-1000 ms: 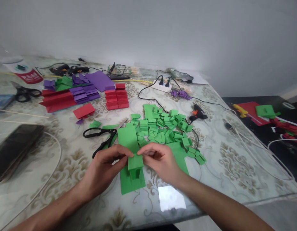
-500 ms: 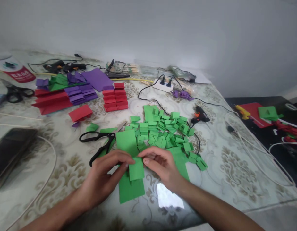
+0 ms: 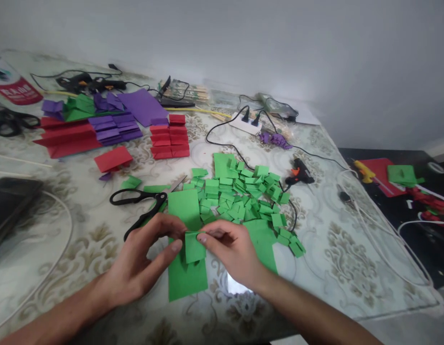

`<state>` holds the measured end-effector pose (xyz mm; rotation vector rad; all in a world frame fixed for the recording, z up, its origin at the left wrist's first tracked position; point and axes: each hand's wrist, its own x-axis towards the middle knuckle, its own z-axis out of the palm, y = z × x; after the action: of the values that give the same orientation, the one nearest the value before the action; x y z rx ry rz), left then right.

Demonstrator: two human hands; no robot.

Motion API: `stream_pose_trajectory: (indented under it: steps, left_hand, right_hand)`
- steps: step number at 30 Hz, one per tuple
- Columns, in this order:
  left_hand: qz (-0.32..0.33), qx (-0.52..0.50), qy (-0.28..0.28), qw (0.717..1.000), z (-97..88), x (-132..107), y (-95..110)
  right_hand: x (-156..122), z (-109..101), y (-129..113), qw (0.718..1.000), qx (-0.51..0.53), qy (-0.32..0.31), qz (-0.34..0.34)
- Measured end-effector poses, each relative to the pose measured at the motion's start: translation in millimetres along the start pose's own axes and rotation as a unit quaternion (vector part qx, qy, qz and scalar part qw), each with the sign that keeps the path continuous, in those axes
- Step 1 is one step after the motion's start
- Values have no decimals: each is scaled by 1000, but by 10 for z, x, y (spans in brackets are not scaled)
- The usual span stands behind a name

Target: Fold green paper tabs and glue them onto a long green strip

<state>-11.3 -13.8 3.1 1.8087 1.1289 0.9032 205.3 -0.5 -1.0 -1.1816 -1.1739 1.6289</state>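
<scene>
A small folded piece of green paper (image 3: 195, 249) hangs from my right hand (image 3: 231, 247), its upper right corner pinched between thumb and fingers. At the paper's upper left corner is my left hand (image 3: 150, 258), open, thumb and forefinger apart; whether the forefinger touches the paper I cannot tell. Below both hands lies a long green paper strip (image 3: 186, 282), partly covered by the folded piece. Black-handled scissors (image 3: 159, 203) rest with blades apart, just beyond my left hand. Many small folded green papers (image 3: 239, 191) are heaped beyond my right hand.
Red folded papers (image 3: 169, 139) and purple folded papers (image 3: 116, 136) lie further back. A black glue gun (image 3: 299, 172) sits right of the green heap. Behind it stands a white power strip (image 3: 245, 123) with cords. A dark phone-like object (image 3: 13, 206) lies at left.
My left thumb and forefinger have parted and drawn off the folded paper's left side. My right hand still grips its corner. The view has shifted slightly.
</scene>
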Motion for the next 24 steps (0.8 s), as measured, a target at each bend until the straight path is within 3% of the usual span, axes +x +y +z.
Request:
stream_pose_trajectory:
  steps: [5,17,24]
  left_hand:
    - [-58,19,-3,998,81,61,36]
    - [-82,17,7,996,102,70,67]
    - [-57,38,24,997,119,62,56]
  right_hand:
    - [-41,43,54,999,-17,3,-38]
    - [-44,35,44,999,-18,-1,-51]
    - [-25,20,45,999,-13,-13,-50]
